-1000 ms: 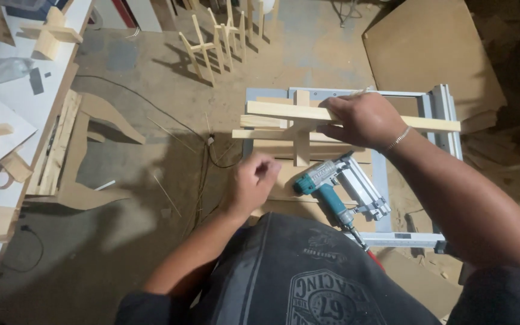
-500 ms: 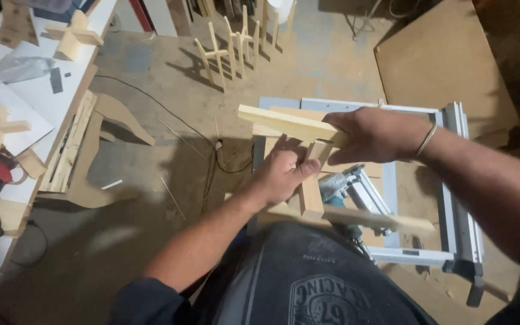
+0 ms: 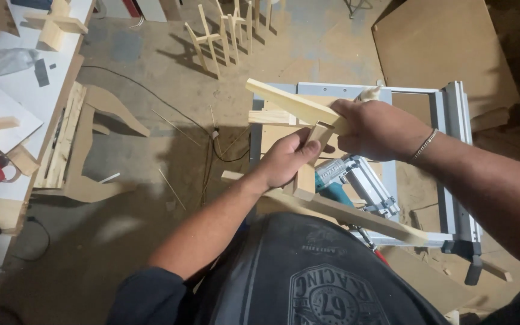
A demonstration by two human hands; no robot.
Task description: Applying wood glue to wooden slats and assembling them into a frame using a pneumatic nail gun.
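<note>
Both hands, left [image 3: 284, 161] and right [image 3: 375, 129], grip a pale wooden slat frame [image 3: 308, 174] above a teal nail gun [image 3: 347, 180]; it looks light, stiff, best held near its joints.

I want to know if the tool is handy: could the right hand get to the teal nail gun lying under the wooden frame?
Probably yes, once freed. The right hand grips the wooden frame just above the nail gun, which lies uncovered on the metal stand; only the frame's lower slat crosses nearby.
</note>
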